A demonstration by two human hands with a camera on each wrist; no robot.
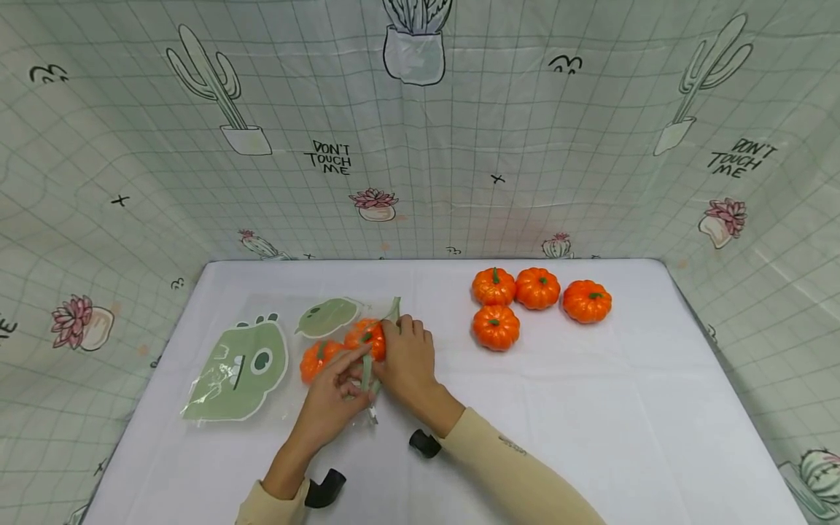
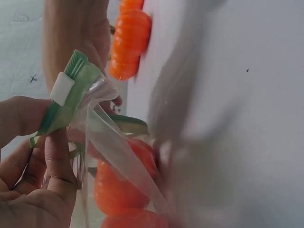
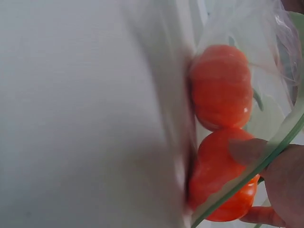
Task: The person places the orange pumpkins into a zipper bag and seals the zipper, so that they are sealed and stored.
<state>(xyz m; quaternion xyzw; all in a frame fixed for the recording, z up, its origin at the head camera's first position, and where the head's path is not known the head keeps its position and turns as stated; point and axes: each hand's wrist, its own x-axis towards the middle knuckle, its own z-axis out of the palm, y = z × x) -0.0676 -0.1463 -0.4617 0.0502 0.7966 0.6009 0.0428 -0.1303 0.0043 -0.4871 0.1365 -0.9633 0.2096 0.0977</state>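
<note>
Clear zip bag [image 1: 294, 397] lying flat on the white table [image 1: 590, 423], left of centre, mouth turned to the right. A green cartoon face [image 1: 246, 372] shows on its left part, a smaller green shape [image 1: 328, 317] above it.

Left hand [image 1: 333, 397]: pinching the bag's green zip strip between thumb and fingers, right by the white slider [image 2: 62, 89]. Strip stands raised from the table there.

Right hand [image 1: 410, 357]: at the mouth of the bag, grasping the nearer pumpkin [image 1: 363, 335], digits on two sides of it; the zip strip crosses in front.

Two orange pumpkins within the bag: the grasped one and the farther pumpkin [image 1: 318, 361], touching side by side, film over the latter.

Right of the hands, at the back of the table, four loose pumpkins [image 1: 537, 289]: three in a row, one just in front of the leftmost. Green stems on them.

Behind: hanging grid cloth [image 1: 446, 146] printed with cacti and "DON'T TOUCH ME". Tan sleeves [image 1: 518, 467] on both arms.
</note>
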